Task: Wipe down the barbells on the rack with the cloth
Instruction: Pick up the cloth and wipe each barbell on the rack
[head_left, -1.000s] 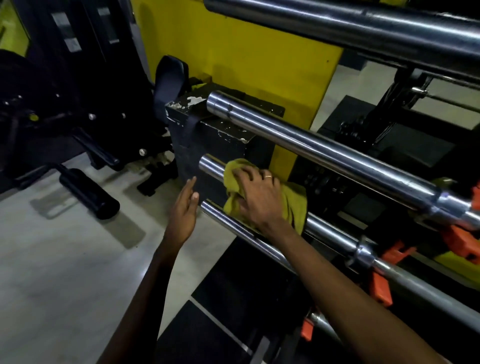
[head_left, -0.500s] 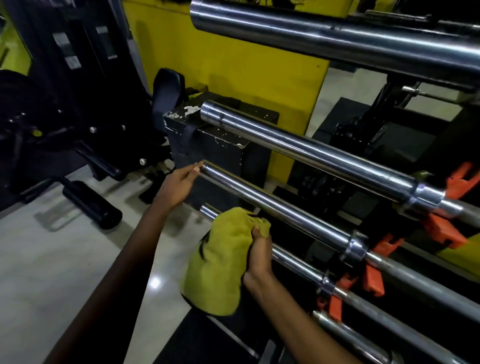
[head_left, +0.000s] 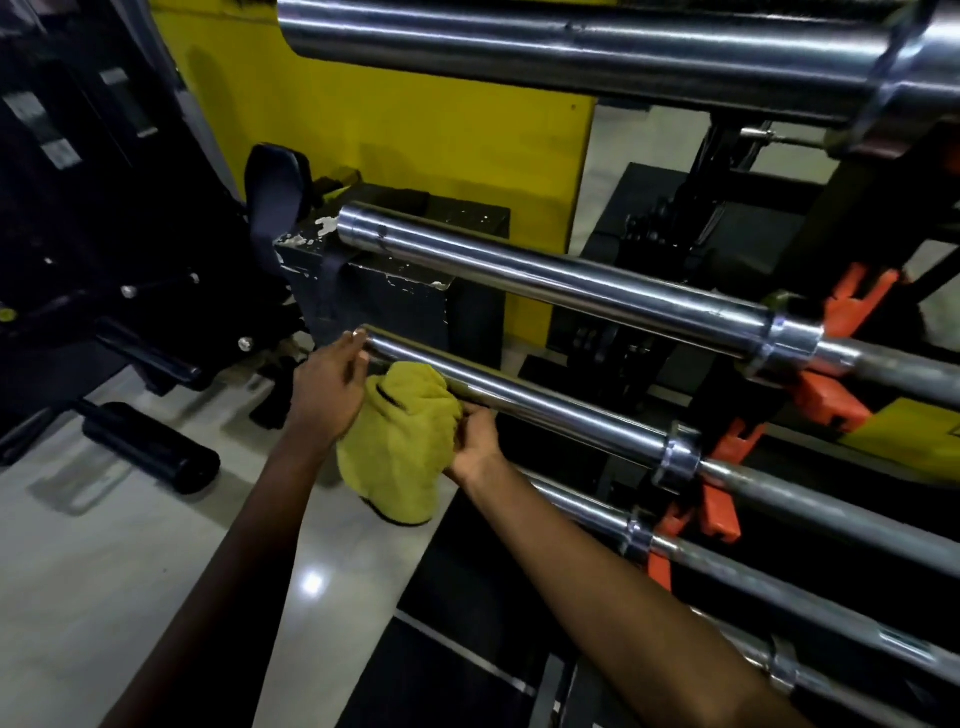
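Barbells (head_left: 545, 280): five chrome bars in view, round, smooth and glossy, lying slantwise one below another on the rack. Thick sleeves point left, and thinner shafts run right past ringed collars (head_left: 680, 460).
Third bar (head_left: 561, 415): counted from the top; its blunt sleeve end is free, with both hands at it.
Cloth (head_left: 400, 447): one, yellow-green, fuzzy like terry, bunched into a soft sack shape. It hangs just under the third bar and covers the end of the fourth.
Left hand (head_left: 327, 395): fingers loosely extended, tips touching the third bar's end, gripping nothing.
Right hand (head_left: 475, 441): pinches the cloth's right edge, knuckles just beneath the third bar.
Cradles (head_left: 831, 408): orange, blocky, hard-edged, at least three, under the shafts at the right.
Black box (head_left: 374, 296): matte, with paint chipped along its top edges, behind the sleeve ends.
Wall panel (head_left: 389, 104): flat, yellow.
Floor (head_left: 104, 561): pale grey, polished, with one glare spot and open room left of the bar ends.
Roller pad (head_left: 150, 454): one black cylinder, low over the floor, well apart from the hands.
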